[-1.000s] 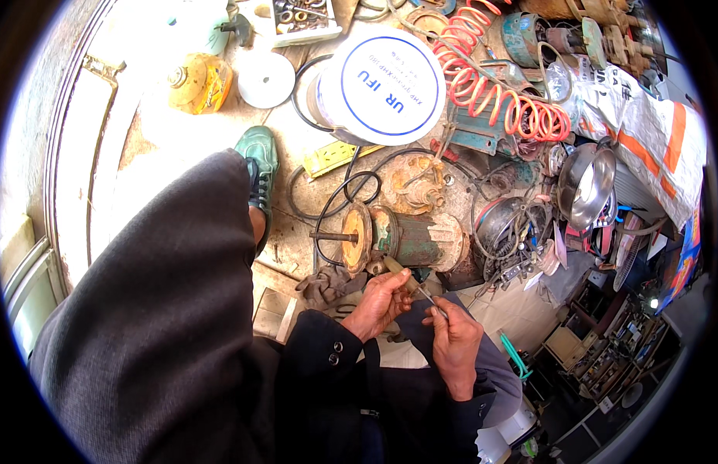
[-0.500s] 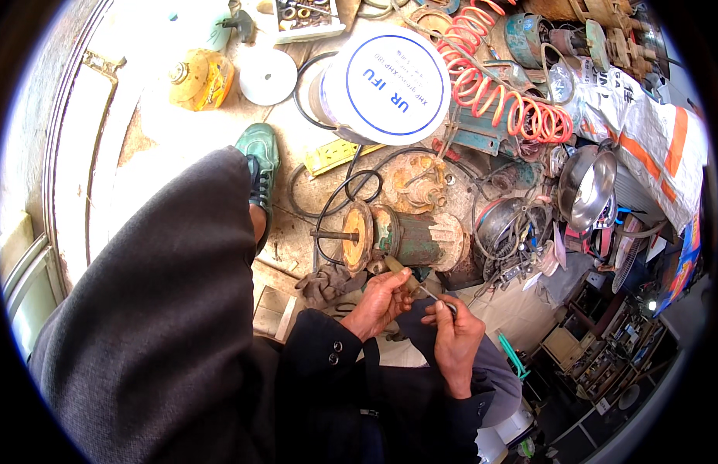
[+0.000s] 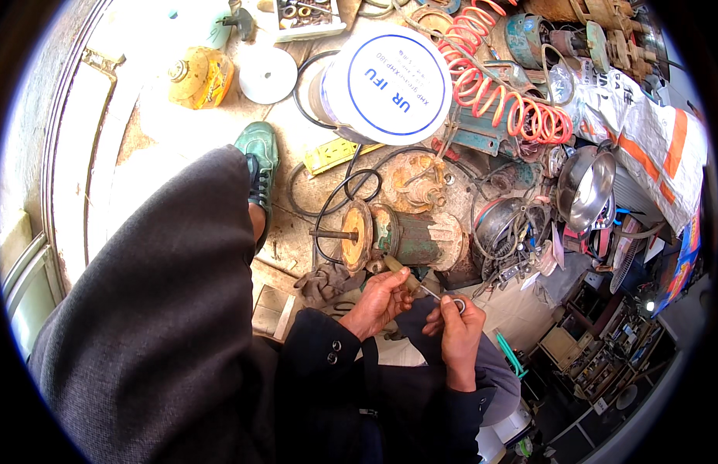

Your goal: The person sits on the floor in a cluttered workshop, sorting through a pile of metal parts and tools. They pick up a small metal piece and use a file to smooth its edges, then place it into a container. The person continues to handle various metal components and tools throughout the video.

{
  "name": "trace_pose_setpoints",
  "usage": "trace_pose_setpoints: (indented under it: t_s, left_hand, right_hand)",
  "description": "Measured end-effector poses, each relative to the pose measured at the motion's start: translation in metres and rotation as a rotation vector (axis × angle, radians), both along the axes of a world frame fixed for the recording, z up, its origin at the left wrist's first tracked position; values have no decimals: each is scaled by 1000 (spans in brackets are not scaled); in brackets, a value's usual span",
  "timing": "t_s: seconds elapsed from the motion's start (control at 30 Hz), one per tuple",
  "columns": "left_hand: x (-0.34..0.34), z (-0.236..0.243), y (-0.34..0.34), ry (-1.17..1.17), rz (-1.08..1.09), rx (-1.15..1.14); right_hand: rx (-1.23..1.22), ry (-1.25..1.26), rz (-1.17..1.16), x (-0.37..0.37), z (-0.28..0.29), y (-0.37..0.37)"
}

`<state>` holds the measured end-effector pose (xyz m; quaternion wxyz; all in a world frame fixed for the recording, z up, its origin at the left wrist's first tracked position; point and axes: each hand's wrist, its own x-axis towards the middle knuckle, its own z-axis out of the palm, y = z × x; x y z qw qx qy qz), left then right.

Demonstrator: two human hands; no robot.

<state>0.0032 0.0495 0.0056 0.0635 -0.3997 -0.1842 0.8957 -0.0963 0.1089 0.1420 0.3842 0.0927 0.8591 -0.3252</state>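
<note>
My left hand (image 3: 378, 301) is closed round a yellowish tool handle (image 3: 397, 267), whose thin metal shaft (image 3: 429, 291) runs toward my right hand. A small metal ring (image 3: 460, 305) is pinched in my right hand (image 3: 461, 332), at the shaft's lower end. Just beyond the tool lies a corroded green motor (image 3: 421, 238) on its side, with a rusty round flange (image 3: 357, 237) and protruding shaft. Behind it sit a rusty casting (image 3: 413, 185) and loops of black cable (image 3: 345, 193). A crumpled dark rag (image 3: 324, 282) lies below the flange.
My green shoe (image 3: 258, 147) rests left of the cable. Farther back are a white bucket (image 3: 382, 85), yellow jug (image 3: 196, 81), white disc (image 3: 266, 76), parts tray (image 3: 305, 15) and red coiled hose (image 3: 529, 116). Steel bowls (image 3: 585, 185) and a sack (image 3: 645, 139) crowd the right.
My right hand has shifted slightly right and up along the tool, and the small ring now shows between its fingers. My left hand holds its place.
</note>
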Motion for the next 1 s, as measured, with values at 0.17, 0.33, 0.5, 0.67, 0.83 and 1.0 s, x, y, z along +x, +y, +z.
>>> trace_pose_setpoints:
  t_s: [0.17,0.33,0.5,0.67,0.83,1.0]
  left_hand:
    - [0,-1,1,-15,-6,-3]
    - [0,-2,2,-15,-10,-9]
    - [-2,2,-3,-32,-42,-21]
    - [-1,-1,0,-18,-22,-8]
    - [-1,1,-5,-23,-32,-1]
    - [-2,1,-4,-24,-31,-14]
  right_hand:
    - [80,277,487,6,2,-8]
    - [101,356,720,2,9,-12]
    - [82,287,736,1,14,-16]
    - [28,322,581,6,6,-10]
    - [35,383,828,6,8,-9]
    - [50,464,988,4,8,-10]
